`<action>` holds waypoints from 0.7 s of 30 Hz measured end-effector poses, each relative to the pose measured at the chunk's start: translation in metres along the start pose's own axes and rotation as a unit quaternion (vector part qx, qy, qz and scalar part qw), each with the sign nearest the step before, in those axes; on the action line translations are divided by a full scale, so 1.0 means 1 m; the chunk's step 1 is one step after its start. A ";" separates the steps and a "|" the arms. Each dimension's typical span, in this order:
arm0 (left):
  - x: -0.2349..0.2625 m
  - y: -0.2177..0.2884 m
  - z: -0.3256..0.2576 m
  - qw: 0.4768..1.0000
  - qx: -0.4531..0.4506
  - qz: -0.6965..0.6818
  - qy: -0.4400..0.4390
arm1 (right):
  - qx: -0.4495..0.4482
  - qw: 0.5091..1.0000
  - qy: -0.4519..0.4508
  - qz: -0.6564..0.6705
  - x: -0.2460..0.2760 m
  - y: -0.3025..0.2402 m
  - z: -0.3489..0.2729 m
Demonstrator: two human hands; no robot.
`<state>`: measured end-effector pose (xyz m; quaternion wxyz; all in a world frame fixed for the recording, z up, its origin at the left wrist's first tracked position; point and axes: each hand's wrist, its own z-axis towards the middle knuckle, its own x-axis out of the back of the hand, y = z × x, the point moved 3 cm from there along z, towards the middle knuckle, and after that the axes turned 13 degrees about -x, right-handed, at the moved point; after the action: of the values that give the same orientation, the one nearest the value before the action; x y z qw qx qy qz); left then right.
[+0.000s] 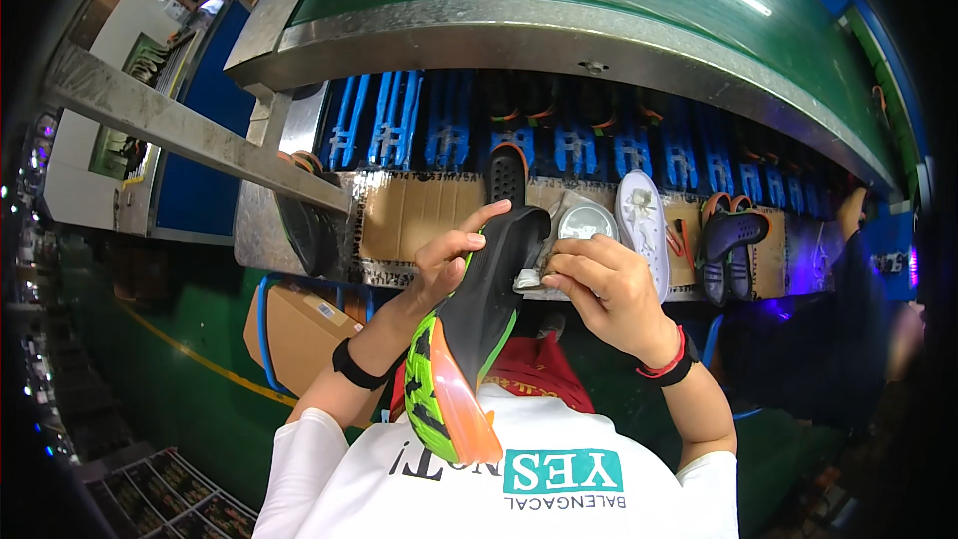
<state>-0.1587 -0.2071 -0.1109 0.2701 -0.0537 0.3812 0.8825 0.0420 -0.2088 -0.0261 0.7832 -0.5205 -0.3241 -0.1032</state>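
**Both hands on a black shoe**

Left hand (451, 258) fingers curl around the black shoe (479, 314); right hand (602, 284) fingers pinch a small pale object, unclear, beside it. Beyond the fingers: round tin (586, 222), white sole (644, 230), dark clogs (730, 240) on the cardboard-covered worktop (409, 215).

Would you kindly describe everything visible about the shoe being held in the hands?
The shoe has a black upper, a neon green patterned side and an orange heel. It is held up above the cardboard-covered bench, toe away, heel toward the person. The left hand grips its side; the right hand pinches something small at its toe end.
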 end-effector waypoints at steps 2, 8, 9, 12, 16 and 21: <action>0.001 0.002 0.001 1.000 0.012 0.011 -0.020 | 0.004 1.000 -0.008 0.009 0.001 0.000 -0.001; -0.001 -0.007 -0.009 0.999 0.015 0.032 0.023 | -0.010 0.998 -0.037 0.050 -0.001 0.001 -0.003; -0.002 -0.007 -0.009 0.998 0.005 0.061 0.004 | -0.018 0.997 -0.043 0.059 -0.001 0.002 -0.004; 0.001 -0.015 -0.012 0.993 -0.005 0.109 -0.039 | -0.034 0.995 -0.044 0.084 0.001 0.005 -0.006; -0.004 -0.030 0.001 0.994 0.041 0.078 -0.071 | -0.073 0.985 -0.033 0.151 0.005 0.018 -0.016; -0.055 -0.035 0.012 0.893 0.178 0.304 -0.279 | -0.239 0.917 0.094 0.304 0.031 0.054 -0.057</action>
<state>-0.0924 -0.2029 -0.1081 0.0886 0.3620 0.4385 0.8178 0.1159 -0.2298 -0.0613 0.6561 -0.7534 -0.0410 0.0174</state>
